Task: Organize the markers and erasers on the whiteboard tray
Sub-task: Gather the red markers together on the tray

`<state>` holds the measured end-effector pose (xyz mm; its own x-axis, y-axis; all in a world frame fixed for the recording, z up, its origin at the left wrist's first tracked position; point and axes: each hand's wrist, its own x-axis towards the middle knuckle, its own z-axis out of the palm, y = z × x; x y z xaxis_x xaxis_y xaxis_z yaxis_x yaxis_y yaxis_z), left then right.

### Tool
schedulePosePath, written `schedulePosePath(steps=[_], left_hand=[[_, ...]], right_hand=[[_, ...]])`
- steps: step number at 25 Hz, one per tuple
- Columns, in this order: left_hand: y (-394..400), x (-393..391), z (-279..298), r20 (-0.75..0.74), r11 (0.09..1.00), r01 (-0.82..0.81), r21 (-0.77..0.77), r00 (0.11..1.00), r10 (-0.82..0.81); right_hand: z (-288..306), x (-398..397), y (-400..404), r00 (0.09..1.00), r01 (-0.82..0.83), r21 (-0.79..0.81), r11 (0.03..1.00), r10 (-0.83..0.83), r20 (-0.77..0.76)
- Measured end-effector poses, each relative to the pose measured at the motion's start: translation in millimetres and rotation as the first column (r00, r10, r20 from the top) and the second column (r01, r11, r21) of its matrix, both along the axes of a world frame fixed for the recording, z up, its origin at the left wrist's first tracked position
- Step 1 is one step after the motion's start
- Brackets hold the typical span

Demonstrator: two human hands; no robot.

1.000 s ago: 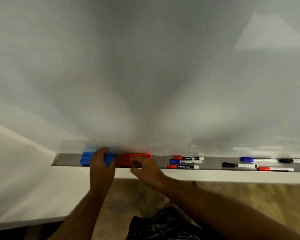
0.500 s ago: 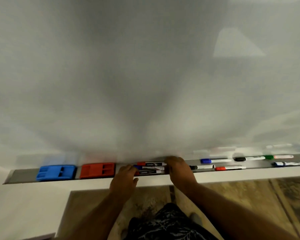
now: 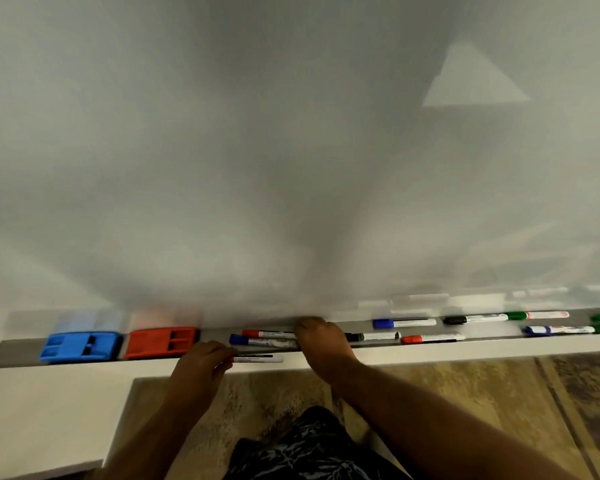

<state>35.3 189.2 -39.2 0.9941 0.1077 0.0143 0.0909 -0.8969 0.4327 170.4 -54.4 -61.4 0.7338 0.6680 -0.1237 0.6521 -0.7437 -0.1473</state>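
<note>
The left hand [image 3: 201, 362] pinches one marker [image 3: 257, 358] at the tray's [image 3: 14, 351] front edge, right of the red eraser [image 3: 160, 342]. The right hand [image 3: 321, 344] curls over two markers [image 3: 267, 337] behind it; its grip is hidden.

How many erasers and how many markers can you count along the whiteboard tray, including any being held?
Erasers: 2, one blue, one red
Markers: 11, counting one marker in the left hand and two cut off at the right edge
Total: 13
</note>
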Motion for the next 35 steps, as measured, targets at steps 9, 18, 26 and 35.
schedulePosePath(steps=[9,18,26,35], left_hand=[[-32,6,6,-0.078,0.995,-0.052,-0.082,0.996,0.046],[-89,51,-9,-0.118,0.988,0.055,-0.143,0.99,-0.072],[-157,86,-15,-0.086,0.991,0.075,-0.109,0.993,-0.085],[-216,96,-24,-0.08,0.987,-0.064,-0.146,0.995,0.052]], right_hand=[[30,-14,-45,0.675,0.694,0.543,0.474,-0.164,-0.719],[77,4,-155,0.773,0.634,0.754,0.171,-0.163,-0.613],[37,50,-265,0.914,0.377,0.222,0.899,-0.322,-0.247],[21,81,-300,0.968,0.204,-0.051,0.978,-0.209,-0.135]])
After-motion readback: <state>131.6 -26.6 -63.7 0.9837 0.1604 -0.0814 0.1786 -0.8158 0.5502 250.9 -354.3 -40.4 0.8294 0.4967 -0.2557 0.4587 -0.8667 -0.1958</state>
